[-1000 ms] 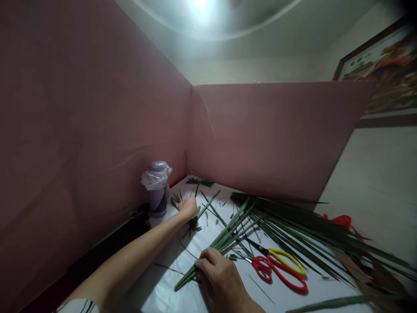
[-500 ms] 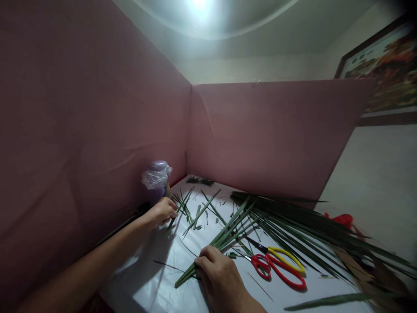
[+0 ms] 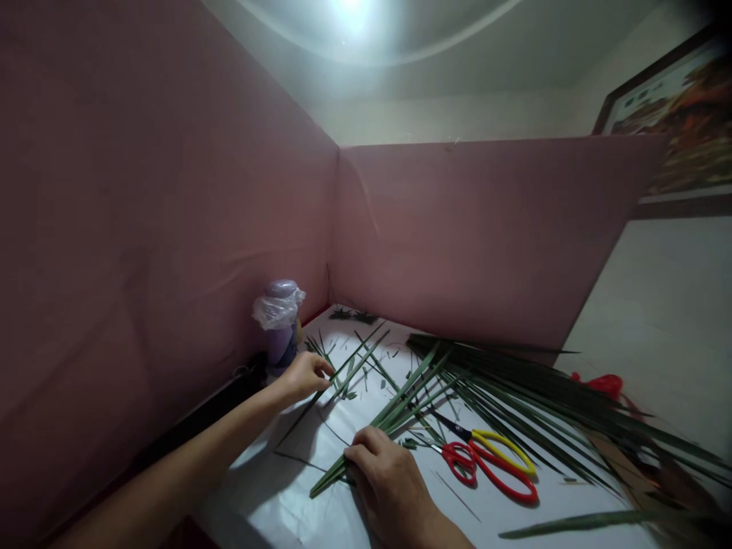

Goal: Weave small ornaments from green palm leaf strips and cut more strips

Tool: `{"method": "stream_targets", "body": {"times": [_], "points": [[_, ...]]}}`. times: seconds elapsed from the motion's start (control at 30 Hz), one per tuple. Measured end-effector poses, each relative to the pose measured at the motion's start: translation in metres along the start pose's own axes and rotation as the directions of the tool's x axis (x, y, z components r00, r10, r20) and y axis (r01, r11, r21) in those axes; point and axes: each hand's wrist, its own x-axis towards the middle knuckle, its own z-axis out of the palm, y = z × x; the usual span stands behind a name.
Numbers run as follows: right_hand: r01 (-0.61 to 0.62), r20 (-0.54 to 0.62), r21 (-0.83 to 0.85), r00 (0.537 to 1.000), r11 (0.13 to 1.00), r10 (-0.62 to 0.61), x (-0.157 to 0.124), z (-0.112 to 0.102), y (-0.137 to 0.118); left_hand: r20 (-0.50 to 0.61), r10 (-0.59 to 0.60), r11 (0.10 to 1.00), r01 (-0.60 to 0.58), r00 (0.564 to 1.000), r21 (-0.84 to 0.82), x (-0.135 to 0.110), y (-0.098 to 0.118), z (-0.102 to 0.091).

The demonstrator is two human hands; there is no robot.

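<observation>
My left hand (image 3: 306,375) reaches out over the white table (image 3: 286,503) with its fingers pinched on thin green leaf strips (image 3: 343,366) beside a purple bottle (image 3: 280,328). My right hand (image 3: 389,480) lies nearer to me, fingers curled down on the cut end of a bundle of long green leaves (image 3: 394,412). The bundle runs away from me to the upper right. Right of my right hand lie two pairs of scissors, one with red handles (image 3: 457,461) and one with a yellow and a red handle (image 3: 506,465).
A pink partition (image 3: 457,236) walls the table on the left and back. A big pile of long palm leaves (image 3: 543,404) covers the right side. Something red (image 3: 600,383) sits behind it. Small leaf scraps (image 3: 350,314) lie in the far corner.
My left hand drew back from the middle toward the bottle, then shifted slightly right, and the thin strips moved with it. My right hand stayed on the leaf bundle.
</observation>
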Motion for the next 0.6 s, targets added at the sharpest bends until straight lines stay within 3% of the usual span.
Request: {"method": "stream_targets", "body": {"times": [0.1,0.2,0.47,0.6], "points": [[-0.001,0.001,-0.015,1.000,1.000,0.001,0.001,0.001,0.001,-0.011,-0.009,0.996,0.010,1.000,0.083,0.029,-0.001,0.008],[-0.004,-0.002,-0.028,1.000,1.000,0.004,0.002,0.001,0.002,-0.061,0.000,0.981,0.011,0.998,0.194,0.042,0.003,0.012],[-0.002,0.011,-0.024,1.000,1.000,0.003,0.001,0.001,0.002,-0.057,0.066,0.894,-0.034,0.996,0.447,0.026,0.018,0.034],[-0.014,0.018,-0.012,1.000,1.000,0.015,0.000,-0.001,0.000,-0.060,0.051,0.849,-0.012,0.997,0.529,0.019,0.017,0.031]]}}
